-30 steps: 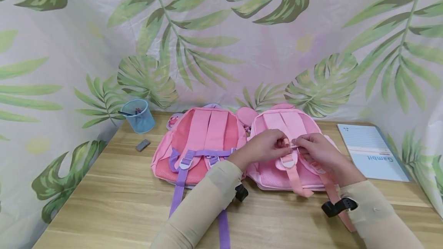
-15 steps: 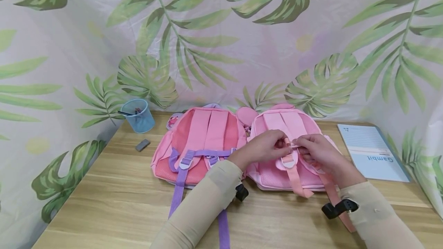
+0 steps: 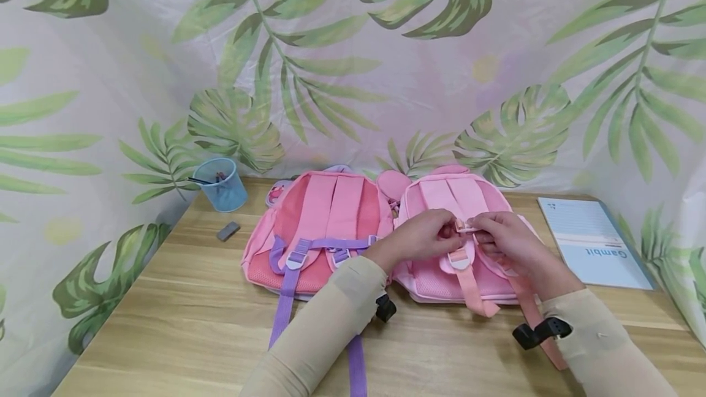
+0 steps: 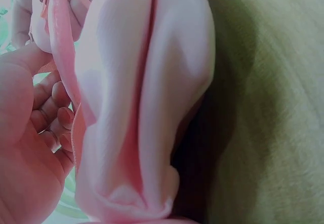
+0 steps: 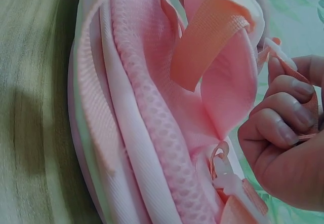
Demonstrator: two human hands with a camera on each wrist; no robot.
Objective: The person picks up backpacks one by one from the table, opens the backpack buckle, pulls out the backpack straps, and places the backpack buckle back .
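Note:
In the head view, a pink backpack lies back side up, its peach webbing straps trailing toward the front. Over its middle my left hand pinches a short peach strap between thumb and fingers. Close beside it, my right hand pinches a small white plastic buckle. In the right wrist view, peach webbing runs from that buckle through the curled right fingers. The left wrist view has the left hand beside the bag's pink side.
A second pink backpack with purple straps lies to the left. Farther left stand a blue mesh pen cup and a grey eraser-like block. A notebook lies at the right. Leaf-print cloth hangs behind the wooden table.
The left fingers have shifted slightly down, and more of the white buckle shows between the two hands. Both hands keep their grip; the backpacks have not moved.

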